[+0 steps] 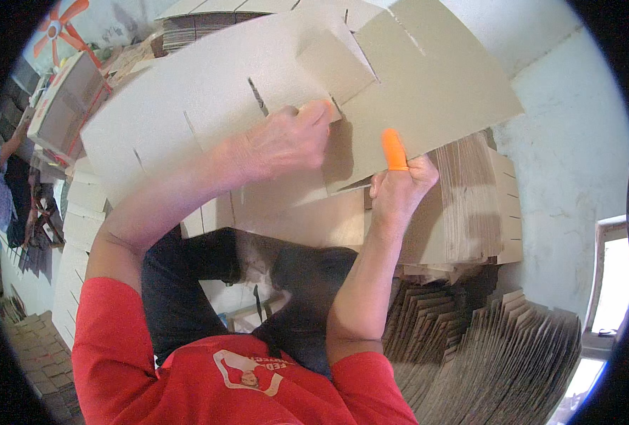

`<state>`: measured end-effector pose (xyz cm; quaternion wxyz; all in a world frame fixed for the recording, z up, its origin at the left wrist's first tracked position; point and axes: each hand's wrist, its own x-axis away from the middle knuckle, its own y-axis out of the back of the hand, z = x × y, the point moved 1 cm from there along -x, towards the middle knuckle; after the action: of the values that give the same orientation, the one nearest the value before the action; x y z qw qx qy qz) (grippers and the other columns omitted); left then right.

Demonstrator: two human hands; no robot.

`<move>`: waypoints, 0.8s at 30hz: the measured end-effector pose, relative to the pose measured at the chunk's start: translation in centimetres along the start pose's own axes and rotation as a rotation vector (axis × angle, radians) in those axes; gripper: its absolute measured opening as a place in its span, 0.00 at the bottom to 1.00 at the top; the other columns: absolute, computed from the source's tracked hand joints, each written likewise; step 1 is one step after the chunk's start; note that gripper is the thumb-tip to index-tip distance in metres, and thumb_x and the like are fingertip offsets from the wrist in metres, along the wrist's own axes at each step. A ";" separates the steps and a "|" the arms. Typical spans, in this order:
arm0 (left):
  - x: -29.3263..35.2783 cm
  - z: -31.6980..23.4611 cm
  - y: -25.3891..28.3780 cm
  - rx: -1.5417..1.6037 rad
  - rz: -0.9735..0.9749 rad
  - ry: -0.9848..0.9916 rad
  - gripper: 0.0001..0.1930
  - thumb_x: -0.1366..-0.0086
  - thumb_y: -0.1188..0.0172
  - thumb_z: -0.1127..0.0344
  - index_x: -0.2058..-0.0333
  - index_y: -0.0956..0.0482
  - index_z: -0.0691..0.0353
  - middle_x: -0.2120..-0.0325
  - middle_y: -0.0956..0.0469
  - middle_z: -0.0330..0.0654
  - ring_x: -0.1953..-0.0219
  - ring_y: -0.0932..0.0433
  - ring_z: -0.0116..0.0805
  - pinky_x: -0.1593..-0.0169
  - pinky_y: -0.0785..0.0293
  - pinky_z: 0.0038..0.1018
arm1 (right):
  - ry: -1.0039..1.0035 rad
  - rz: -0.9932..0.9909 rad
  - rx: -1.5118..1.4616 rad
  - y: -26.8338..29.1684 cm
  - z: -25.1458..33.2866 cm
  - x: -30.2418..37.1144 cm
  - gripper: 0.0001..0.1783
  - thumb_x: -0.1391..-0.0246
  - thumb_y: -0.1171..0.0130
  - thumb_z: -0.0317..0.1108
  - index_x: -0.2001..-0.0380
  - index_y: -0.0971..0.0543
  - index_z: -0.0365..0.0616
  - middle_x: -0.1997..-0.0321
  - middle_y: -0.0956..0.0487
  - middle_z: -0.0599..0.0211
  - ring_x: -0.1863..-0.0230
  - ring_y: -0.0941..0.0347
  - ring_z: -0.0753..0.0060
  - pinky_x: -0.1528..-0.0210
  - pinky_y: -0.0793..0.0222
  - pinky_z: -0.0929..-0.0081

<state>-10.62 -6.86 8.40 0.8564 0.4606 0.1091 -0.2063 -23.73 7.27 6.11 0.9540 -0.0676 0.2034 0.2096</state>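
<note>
Two large slotted cardboard sheets are held up before me, overlapping in the middle. My left hand (pixel 293 138) is closed at the inner edge of the left cardboard sheet (pixel 165 106), its fingertips pinching near a slot. My right hand (pixel 403 180) grips the lower edge of the right cardboard sheet (pixel 428 92). An orange finger cover (pixel 394 150) on that hand lies against the sheet's face, while the other fingers are curled at or behind the edge. Below the overlap, another cardboard piece (pixel 314 219) shows above my lap.
At the right stands a tall stack of cardboard (pixel 463 198); many slotted pieces (pixel 498 361) stand in rows below it. More sheets (pixel 201 25) are piled at the back. A white box (pixel 66 99), an orange fan (pixel 54 30) and another person (pixel 9 184) are at the left.
</note>
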 end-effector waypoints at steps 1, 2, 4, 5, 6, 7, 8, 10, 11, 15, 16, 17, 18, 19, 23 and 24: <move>0.3 -0.2 0.0 0.018 -0.035 0.022 0.08 0.55 0.38 0.69 0.77 0.20 0.69 0.72 0.29 0.43 0.63 0.32 0.34 0.74 0.23 0.21 | -0.033 0.027 -0.001 0.0 0.2 0.0 0.10 0.46 0.42 0.24 0.81 0.25 0.40 0.85 0.30 0.75 0.90 0.40 0.87 0.91 0.48 0.84; 0.6 0.0 -0.1 0.046 -0.053 0.034 0.08 0.54 0.38 0.69 0.76 0.21 0.69 0.72 0.29 0.43 0.63 0.32 0.34 0.74 0.23 0.21 | -0.065 0.054 -0.002 0.0 0.6 0.0 0.13 0.48 0.37 0.26 0.84 0.27 0.42 0.86 0.32 0.77 0.88 0.41 0.89 0.89 0.48 0.83; 1.0 0.7 -0.5 0.098 -0.093 0.057 0.08 0.54 0.39 0.69 0.75 0.21 0.69 0.72 0.30 0.43 0.63 0.32 0.34 0.74 0.23 0.21 | -0.108 0.096 -0.028 0.2 0.9 0.1 0.16 0.50 0.33 0.29 0.86 0.28 0.43 0.86 0.33 0.80 0.84 0.41 0.91 0.86 0.47 0.82; 1.1 1.1 -0.7 0.100 -0.124 0.047 0.08 0.53 0.39 0.69 0.75 0.22 0.69 0.73 0.30 0.43 0.64 0.32 0.34 0.75 0.24 0.21 | -0.121 0.110 -0.054 0.5 0.7 0.1 0.15 0.50 0.33 0.29 0.85 0.27 0.42 0.85 0.32 0.80 0.83 0.41 0.91 0.84 0.46 0.82; 1.1 1.3 -0.8 0.103 -0.156 0.032 0.08 0.53 0.39 0.69 0.75 0.22 0.69 0.74 0.31 0.43 0.64 0.32 0.34 0.75 0.24 0.22 | -0.133 0.121 -0.080 0.6 0.5 0.1 0.14 0.49 0.33 0.29 0.84 0.26 0.41 0.84 0.31 0.80 0.81 0.40 0.91 0.83 0.45 0.82; 1.1 1.5 -0.9 0.106 -0.187 0.017 0.08 0.53 0.40 0.69 0.75 0.23 0.69 0.74 0.31 0.43 0.64 0.32 0.34 0.75 0.25 0.22 | -0.099 0.094 -0.064 0.3 0.3 0.1 0.13 0.49 0.33 0.29 0.83 0.24 0.40 0.84 0.30 0.79 0.80 0.39 0.90 0.81 0.43 0.82; 1.2 1.1 -0.7 0.125 -0.184 -0.019 0.08 0.52 0.40 0.68 0.76 0.23 0.69 0.75 0.31 0.43 0.64 0.32 0.35 0.75 0.25 0.23 | -0.064 0.067 -0.049 -0.3 0.0 0.1 0.12 0.48 0.34 0.29 0.81 0.23 0.38 0.83 0.29 0.79 0.78 0.38 0.90 0.79 0.42 0.81; 1.4 -0.4 0.1 0.164 -0.170 -0.089 0.08 0.52 0.40 0.67 0.76 0.24 0.68 0.75 0.32 0.43 0.64 0.31 0.36 0.75 0.26 0.24 | -0.018 0.051 0.008 -1.0 -0.2 0.3 0.10 0.48 0.34 0.29 0.78 0.21 0.36 0.82 0.27 0.77 0.75 0.36 0.89 0.76 0.39 0.81; 1.5 -1.2 0.5 0.189 -0.163 -0.125 0.08 0.51 0.41 0.67 0.77 0.24 0.67 0.75 0.32 0.43 0.64 0.31 0.36 0.75 0.26 0.24 | -0.006 0.058 0.053 -1.0 -0.3 0.4 0.09 0.47 0.35 0.29 0.77 0.20 0.35 0.81 0.26 0.76 0.74 0.36 0.88 0.74 0.38 0.80; 2.1 -3.2 1.3 0.365 -0.066 -0.092 0.14 0.46 0.39 0.60 0.69 0.22 0.66 0.70 0.27 0.44 0.64 0.29 0.38 0.73 0.27 0.29 | -0.006 0.004 0.098 -2.0 -0.2 1.0 0.08 0.46 0.36 0.29 0.74 0.19 0.34 0.79 0.25 0.72 0.76 0.36 0.86 0.75 0.39 0.79; 1.8 -2.4 1.2 0.475 -0.072 -0.012 0.17 0.45 0.38 0.57 0.65 0.22 0.67 0.66 0.25 0.45 0.64 0.29 0.39 0.71 0.26 0.30 | 0.008 -0.013 0.114 -2.0 -0.3 1.0 0.06 0.46 0.38 0.27 0.74 0.19 0.35 0.80 0.25 0.72 0.79 0.37 0.86 0.78 0.41 0.79; 1.4 -1.5 1.1 0.587 -0.078 0.066 0.21 0.45 0.36 0.55 0.60 0.21 0.67 0.63 0.23 0.46 0.63 0.28 0.40 0.69 0.25 0.30 | 0.047 -0.016 0.149 -1.8 -1.0 0.8 0.05 0.46 0.40 0.24 0.75 0.20 0.36 0.81 0.28 0.73 0.85 0.40 0.87 0.86 0.46 0.80; 0.8 0.4 0.5 0.594 -0.133 0.169 0.24 0.45 0.36 0.52 0.56 0.22 0.66 0.61 0.23 0.46 0.62 0.27 0.41 0.66 0.25 0.33 | 0.054 -0.029 0.177 -1.5 -1.5 0.7 0.05 0.45 0.41 0.23 0.75 0.20 0.37 0.82 0.29 0.74 0.88 0.42 0.87 0.89 0.49 0.81; 0.3 2.9 -0.4 0.594 -0.182 0.279 0.27 0.44 0.36 0.48 0.53 0.23 0.64 0.60 0.22 0.46 0.61 0.27 0.42 0.63 0.25 0.35 | 0.061 -0.034 0.196 -1.5 -1.9 0.7 0.06 0.45 0.42 0.22 0.76 0.20 0.38 0.83 0.30 0.74 0.91 0.43 0.87 0.93 0.52 0.82; -3.0 11.7 -6.3 0.026 -0.315 0.579 0.29 0.44 0.34 0.57 0.45 0.29 0.63 0.47 0.27 0.46 0.44 0.31 0.45 0.41 0.35 0.38 | 0.044 -0.034 0.169 -1.8 -2.0 0.4 0.08 0.45 0.39 0.26 0.78 0.22 0.38 0.83 0.31 0.75 0.91 0.44 0.88 0.93 0.52 0.82; -3.4 13.3 -8.2 -0.055 -0.218 0.548 0.28 0.44 0.35 0.60 0.46 0.29 0.62 0.46 0.28 0.46 0.43 0.32 0.44 0.40 0.35 0.37 | 0.029 -0.029 0.149 -1.9 -1.8 0.5 0.09 0.45 0.38 0.26 0.78 0.22 0.38 0.83 0.31 0.75 0.91 0.44 0.88 0.93 0.52 0.82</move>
<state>-17.42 -21.13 10.90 0.7801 0.4612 0.3907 -0.1619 -23.16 5.33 4.37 0.9563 -0.0025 0.2311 0.1791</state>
